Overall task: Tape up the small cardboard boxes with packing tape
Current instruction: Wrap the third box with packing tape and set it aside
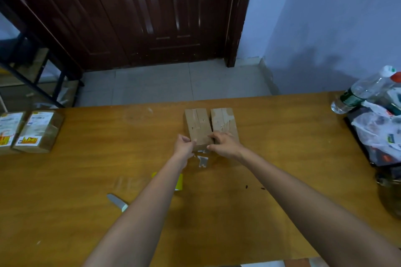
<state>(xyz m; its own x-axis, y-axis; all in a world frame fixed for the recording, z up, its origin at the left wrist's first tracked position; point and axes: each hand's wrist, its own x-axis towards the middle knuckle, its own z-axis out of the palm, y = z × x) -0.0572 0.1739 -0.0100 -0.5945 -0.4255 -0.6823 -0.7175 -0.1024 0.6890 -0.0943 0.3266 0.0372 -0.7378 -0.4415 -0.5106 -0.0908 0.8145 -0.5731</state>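
Note:
Two small brown cardboard boxes stand side by side on the wooden table [86, 169], the left box [198, 123] and the right box [223, 120]. My left hand [184, 145] grips the near left corner of the left box with curled fingers. My right hand [223, 143] lies across the near ends of both boxes, fingers bent over the left box's top. A torn scrap of clear tape [202, 161] lies on the table just below the hands. A yellow object [179, 181], partly hidden under my left forearm, may be the tape holder.
A knife [117, 201] lies near my left forearm. Two taped, labelled parcels [36, 130] sit at the table's left edge. A plastic bottle [362, 91], bags and a dark tray [377, 136] crowd the right end. A round pot [390, 195] sits at the right edge.

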